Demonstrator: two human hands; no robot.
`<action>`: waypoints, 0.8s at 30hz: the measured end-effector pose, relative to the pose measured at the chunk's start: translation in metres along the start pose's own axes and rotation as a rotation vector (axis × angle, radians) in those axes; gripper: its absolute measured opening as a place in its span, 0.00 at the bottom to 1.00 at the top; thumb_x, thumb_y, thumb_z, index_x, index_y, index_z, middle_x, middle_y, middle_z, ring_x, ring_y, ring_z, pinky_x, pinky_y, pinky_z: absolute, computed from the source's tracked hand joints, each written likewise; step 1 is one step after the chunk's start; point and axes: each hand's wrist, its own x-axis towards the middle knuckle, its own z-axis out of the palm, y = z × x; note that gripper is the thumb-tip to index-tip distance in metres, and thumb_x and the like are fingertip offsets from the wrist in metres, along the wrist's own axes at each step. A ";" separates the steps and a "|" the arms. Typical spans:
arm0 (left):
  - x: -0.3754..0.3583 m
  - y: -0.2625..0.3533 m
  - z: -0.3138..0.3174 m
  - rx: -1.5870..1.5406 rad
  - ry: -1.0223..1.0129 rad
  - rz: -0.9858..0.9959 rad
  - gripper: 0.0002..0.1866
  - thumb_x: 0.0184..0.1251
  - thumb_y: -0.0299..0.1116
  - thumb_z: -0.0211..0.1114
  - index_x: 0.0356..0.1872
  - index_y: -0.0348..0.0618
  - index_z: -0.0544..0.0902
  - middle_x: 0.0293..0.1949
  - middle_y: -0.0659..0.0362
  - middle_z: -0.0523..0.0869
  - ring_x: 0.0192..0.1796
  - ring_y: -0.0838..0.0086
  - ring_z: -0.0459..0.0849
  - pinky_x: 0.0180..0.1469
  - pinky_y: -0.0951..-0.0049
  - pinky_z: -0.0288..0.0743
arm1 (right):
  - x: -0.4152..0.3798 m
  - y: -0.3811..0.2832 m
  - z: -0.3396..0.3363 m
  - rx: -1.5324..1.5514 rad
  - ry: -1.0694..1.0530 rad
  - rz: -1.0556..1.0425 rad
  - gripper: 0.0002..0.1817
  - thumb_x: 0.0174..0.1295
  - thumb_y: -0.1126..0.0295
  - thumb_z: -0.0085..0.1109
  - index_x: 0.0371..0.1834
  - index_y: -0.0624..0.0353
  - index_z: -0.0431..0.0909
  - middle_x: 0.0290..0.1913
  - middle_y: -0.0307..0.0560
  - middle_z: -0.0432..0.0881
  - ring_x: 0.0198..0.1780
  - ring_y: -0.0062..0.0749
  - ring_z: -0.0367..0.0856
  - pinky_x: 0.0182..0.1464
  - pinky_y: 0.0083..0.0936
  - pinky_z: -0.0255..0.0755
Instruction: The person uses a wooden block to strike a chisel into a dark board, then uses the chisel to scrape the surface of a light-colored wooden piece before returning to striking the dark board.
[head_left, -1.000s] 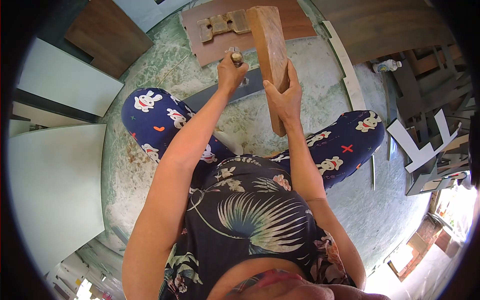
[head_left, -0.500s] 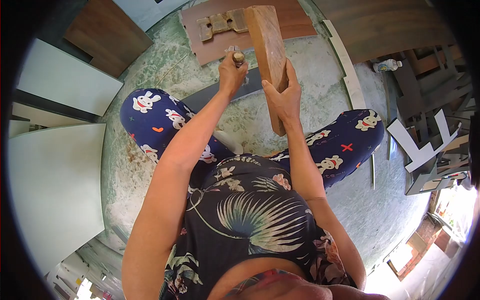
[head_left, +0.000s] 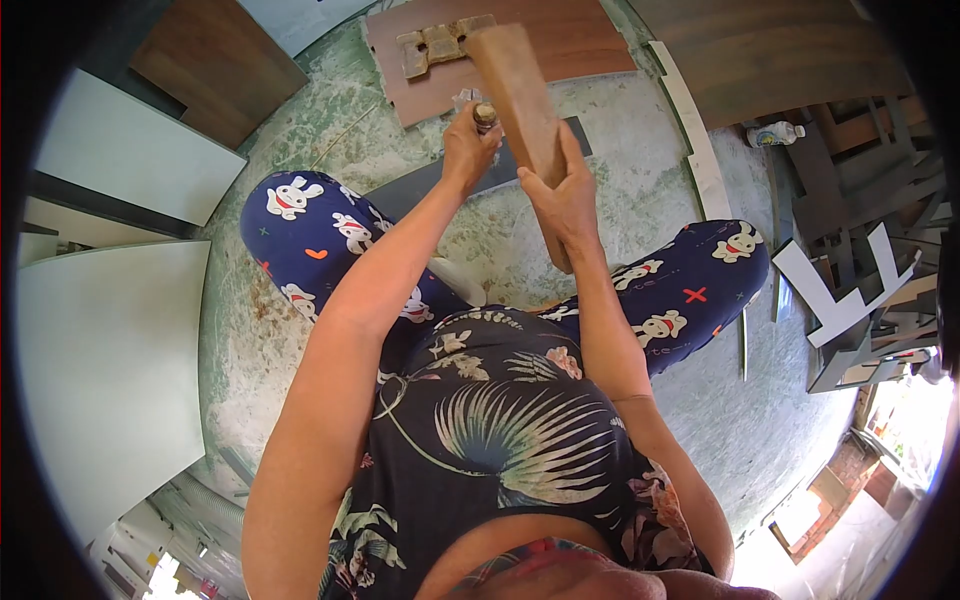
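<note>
My left hand (head_left: pixel 468 150) is closed round an upright tool with a round wooden handle (head_left: pixel 486 114); its lower end is hidden under the fist. A long, thick block of wood (head_left: pixel 525 100) is gripped near its lower end by my right hand (head_left: pixel 568 195), thumb across its face. The block slants up and to the left, slightly blurred, its side close beside the handle's top. Below both hands a dark grey strip (head_left: pixel 415 185) lies across the floor, between my bent knees.
Ahead on the floor lies a brown board (head_left: pixel 570 50) bearing a worn, notched piece of wood (head_left: pixel 425 50). White panels (head_left: pixel 120 360) lean at the left. Dark offcuts (head_left: pixel 850 190), a plastic bottle (head_left: pixel 775 133) and a pale narrow strip (head_left: pixel 690 130) lie to the right.
The wooden block's upper end has swung left and slightly down, towards the handle in my left hand. My left hand has shifted only slightly, gripping as before.
</note>
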 end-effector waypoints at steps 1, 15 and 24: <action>-0.002 0.003 0.000 0.028 0.019 0.035 0.15 0.57 0.27 0.68 0.46 0.38 0.78 0.35 0.51 0.85 0.33 0.70 0.85 0.38 0.70 0.78 | 0.000 0.005 0.002 -0.069 -0.005 -0.003 0.41 0.47 0.67 0.67 0.68 0.62 0.64 0.58 0.61 0.77 0.60 0.45 0.77 0.60 0.31 0.68; 0.001 0.006 -0.005 0.087 0.019 0.056 0.18 0.57 0.29 0.70 0.48 0.39 0.80 0.41 0.52 0.87 0.44 0.70 0.86 0.46 0.70 0.78 | -0.002 0.008 -0.001 -0.105 -0.111 0.079 0.42 0.45 0.65 0.67 0.69 0.61 0.64 0.59 0.60 0.77 0.61 0.45 0.76 0.61 0.31 0.68; 0.011 0.001 -0.008 0.096 -0.045 -0.025 0.22 0.58 0.30 0.68 0.54 0.39 0.78 0.49 0.50 0.86 0.53 0.62 0.84 0.53 0.67 0.76 | 0.000 0.011 0.002 -0.139 -0.113 0.080 0.44 0.45 0.63 0.67 0.69 0.62 0.63 0.59 0.63 0.76 0.61 0.48 0.76 0.61 0.32 0.68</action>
